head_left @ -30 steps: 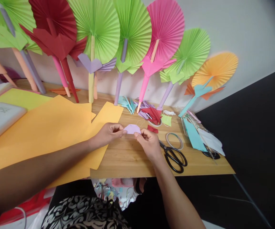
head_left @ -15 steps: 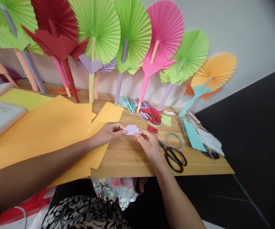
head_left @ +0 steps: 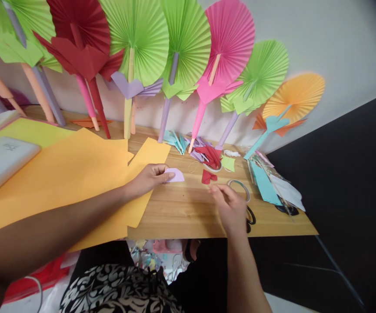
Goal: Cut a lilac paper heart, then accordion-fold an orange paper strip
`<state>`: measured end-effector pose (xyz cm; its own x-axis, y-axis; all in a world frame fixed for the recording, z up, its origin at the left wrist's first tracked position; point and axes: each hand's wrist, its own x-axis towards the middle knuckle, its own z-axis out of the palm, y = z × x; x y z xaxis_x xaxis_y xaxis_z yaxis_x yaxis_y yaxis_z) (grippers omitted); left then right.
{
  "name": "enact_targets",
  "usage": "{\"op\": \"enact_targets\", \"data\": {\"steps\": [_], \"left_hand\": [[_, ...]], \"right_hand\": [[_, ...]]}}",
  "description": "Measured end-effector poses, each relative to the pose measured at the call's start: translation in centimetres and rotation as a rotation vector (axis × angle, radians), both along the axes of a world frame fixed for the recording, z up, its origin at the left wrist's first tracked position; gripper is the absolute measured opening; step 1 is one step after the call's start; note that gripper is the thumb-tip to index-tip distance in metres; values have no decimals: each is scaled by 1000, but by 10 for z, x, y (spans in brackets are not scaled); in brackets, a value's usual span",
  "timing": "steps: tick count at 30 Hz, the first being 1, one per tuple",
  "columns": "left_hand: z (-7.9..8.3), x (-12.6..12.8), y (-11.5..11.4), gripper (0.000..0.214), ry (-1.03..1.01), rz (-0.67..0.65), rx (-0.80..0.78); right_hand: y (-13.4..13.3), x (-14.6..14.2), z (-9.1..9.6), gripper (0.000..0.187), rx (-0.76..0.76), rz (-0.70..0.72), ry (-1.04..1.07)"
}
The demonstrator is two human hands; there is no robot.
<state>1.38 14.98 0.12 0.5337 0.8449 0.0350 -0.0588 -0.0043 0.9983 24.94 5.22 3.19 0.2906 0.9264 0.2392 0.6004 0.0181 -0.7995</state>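
My left hand (head_left: 150, 178) pinches a small piece of folded lilac paper (head_left: 175, 175) between thumb and fingers, above the wooden table. My right hand (head_left: 229, 204) is apart from it, further right, slightly blurred, its fingers curled together in a pinch. Whether anything tiny is between those fingertips cannot be made out. Beneath and behind this hand lie black-handled scissors (head_left: 251, 219), mostly covered. A roll of tape (head_left: 247, 190) rests just beyond the hand. Close to its fingertips is a small folded red paper piece (head_left: 209, 176).
Large orange sheets (head_left: 77, 174) cover the table's left side, with a white device (head_left: 8, 161) on them. Pleated paper fans (head_left: 230, 39) lean along the wall. Folded red paper pieces (head_left: 210, 155) and a plastic packet with blue paper (head_left: 266, 184) lie further back and right.
My right hand has let go of the lilac paper and moved right, over the scissors. My left hand still holds the paper and has shifted slightly left.
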Motion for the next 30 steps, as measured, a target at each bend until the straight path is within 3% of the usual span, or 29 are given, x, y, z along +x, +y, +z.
{"op": "enact_targets", "data": {"steps": [2,7,9,13,19,23,27,30], "left_hand": [[-1,0,2,46,-9,21,-7],[1,0,1,46,-6,14,-13],[2,0,0,46,-9,4,-7],[2,-1,0,46,-26,-5,1],[0,0,0,40,-100,-50,-69],[-1,1,0,38,-149,-65,-133],[-2,1,0,37,-183,-72,-142],[-2,2,-1,36,-195,-63,-148]], "right_hand": [[-21,27,-6,28,54,-110,-204],[-60,73,-34,35,19,-27,-580],[-65,80,-42,36,31,7,-634],[-64,91,-45,40,59,-56,-686],[-56,106,-35,39,-97,47,-663],[-58,98,-18,43,-195,-6,-439],[-59,63,-5,56,-90,20,182],[-48,25,-7,49,-8,124,555]]}}
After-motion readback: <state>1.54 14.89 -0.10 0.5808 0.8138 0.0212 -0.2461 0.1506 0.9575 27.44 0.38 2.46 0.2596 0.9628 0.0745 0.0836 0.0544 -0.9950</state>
